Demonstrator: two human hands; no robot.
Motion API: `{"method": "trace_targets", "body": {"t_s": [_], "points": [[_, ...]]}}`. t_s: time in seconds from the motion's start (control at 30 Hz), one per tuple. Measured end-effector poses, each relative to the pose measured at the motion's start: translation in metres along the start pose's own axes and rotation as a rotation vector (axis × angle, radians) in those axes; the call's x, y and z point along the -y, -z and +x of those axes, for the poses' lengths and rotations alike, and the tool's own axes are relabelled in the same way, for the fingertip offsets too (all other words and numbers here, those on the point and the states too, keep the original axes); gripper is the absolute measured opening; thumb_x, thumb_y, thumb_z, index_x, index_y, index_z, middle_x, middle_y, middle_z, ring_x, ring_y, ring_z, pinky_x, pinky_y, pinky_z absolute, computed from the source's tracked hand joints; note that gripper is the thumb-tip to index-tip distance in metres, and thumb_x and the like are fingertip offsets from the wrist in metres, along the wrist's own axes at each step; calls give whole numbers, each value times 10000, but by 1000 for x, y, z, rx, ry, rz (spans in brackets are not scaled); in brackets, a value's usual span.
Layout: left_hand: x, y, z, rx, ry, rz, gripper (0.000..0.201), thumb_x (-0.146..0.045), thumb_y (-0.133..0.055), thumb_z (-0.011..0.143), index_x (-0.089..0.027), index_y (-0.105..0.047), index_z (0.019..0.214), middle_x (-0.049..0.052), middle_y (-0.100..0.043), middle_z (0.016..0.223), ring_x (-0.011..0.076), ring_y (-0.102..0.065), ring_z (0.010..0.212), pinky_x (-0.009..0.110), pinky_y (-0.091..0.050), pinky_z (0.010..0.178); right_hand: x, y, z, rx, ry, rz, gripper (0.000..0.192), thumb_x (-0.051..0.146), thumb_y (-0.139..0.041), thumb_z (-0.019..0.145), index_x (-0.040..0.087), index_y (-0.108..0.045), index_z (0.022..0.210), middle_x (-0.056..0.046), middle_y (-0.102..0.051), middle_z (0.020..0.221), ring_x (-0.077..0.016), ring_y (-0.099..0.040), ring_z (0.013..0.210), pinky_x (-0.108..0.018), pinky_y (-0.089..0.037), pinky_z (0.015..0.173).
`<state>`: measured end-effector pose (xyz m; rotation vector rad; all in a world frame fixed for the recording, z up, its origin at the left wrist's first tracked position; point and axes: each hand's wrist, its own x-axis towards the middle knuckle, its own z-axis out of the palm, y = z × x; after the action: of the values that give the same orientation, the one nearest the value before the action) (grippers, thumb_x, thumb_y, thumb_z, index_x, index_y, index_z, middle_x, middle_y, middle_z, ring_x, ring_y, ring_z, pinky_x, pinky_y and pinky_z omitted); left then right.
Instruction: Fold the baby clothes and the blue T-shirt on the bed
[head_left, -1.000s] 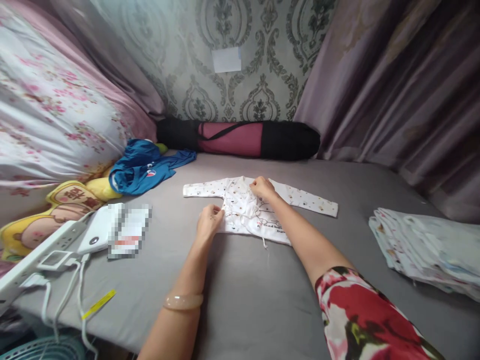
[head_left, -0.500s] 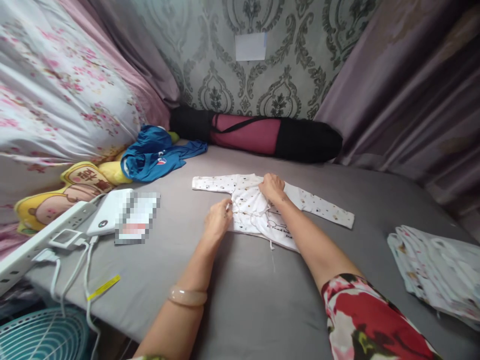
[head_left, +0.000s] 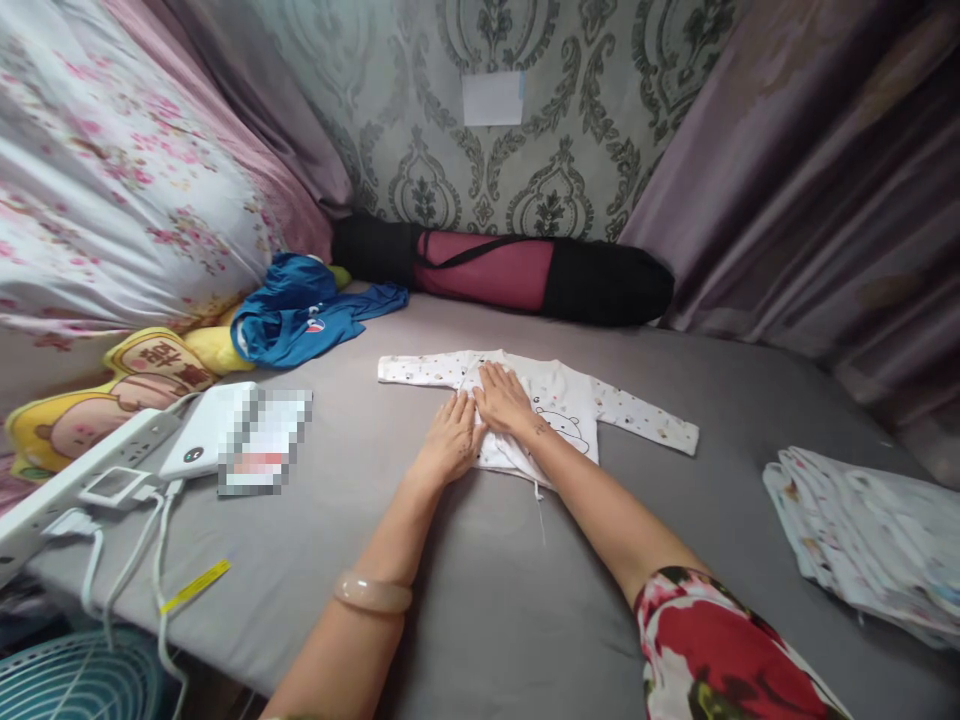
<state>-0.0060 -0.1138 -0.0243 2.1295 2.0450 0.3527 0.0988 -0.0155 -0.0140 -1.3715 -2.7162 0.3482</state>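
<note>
Left hand [head_left: 452, 437] and right hand [head_left: 504, 398] flat, fingers extended, resting on white long-sleeved shirt [head_left: 557, 398], gripping nothing; shirt lies spread out on grey sheet [head_left: 517, 590].

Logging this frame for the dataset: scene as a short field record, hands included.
garment: small white long-sleeved cloth top with line-drawn animal print, sleeves spread, lying on smooth grey cloth surface
left_hand: left hand, palm down on the top
right_hand: right hand, palm down on the top, beside the left
right_side: stack of pale printed folded cloth
left_side: crumpled blue cloth garment; long white plastic power strip
back: long cylindrical black-and-maroon bag
</note>
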Motion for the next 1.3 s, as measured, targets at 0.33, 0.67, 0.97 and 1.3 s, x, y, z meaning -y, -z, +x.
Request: {"method": "trace_targets", "body": {"t_s": [0.33, 0.67, 0.97, 1.3], "points": [[-2, 8, -3, 60, 29, -3, 533, -419, -341, 977, -129, -393, 1421, 166, -232, 1580, 331, -140, 1469, 570, -138, 1150, -30, 23, 16, -172, -44, 423, 489, 311, -278, 982, 125, -500, 1375, -111, -476, 1458, -172, -416, 1353, -312, -296, 1118], [-36, 20, -20, -117, -190, -125, 236, -241, -467, 910, -246, -658, 1049, 77, -601, 1105, 252, -476, 1043, 418, -353, 923, -78, 35, -15, -174, -223, 182, 344, 166, -444, 911, 201, -670, 1169, -82, -659, 1205, -187, -592, 1122, -258, -428, 937], [-25, 12, -18, 11, -314, -173, 314, -160, -508, 851, -331, -704, 1029, 50, -590, 1050, 242, -477, 1017, 409, -348, 918, -72, 50, -11, 10, -222, 72, 305, 186, -486, 893, 216, -629, 1161, -75, -648, 1210, -192, -593, 1063, -258, -431, 851], [-31, 27, -20, -55, -378, -142, 207, -227, -503, 895, -250, -709, 900, 58, -625, 1005, 214, -510, 976, 382, -349, 898, -63, 33, -14, -124, -277, 41, 319, 176, -368, 935, 235, -572, 1174, -80, -610, 1224, -227, -567, 1092, -321, -443, 855]]}}
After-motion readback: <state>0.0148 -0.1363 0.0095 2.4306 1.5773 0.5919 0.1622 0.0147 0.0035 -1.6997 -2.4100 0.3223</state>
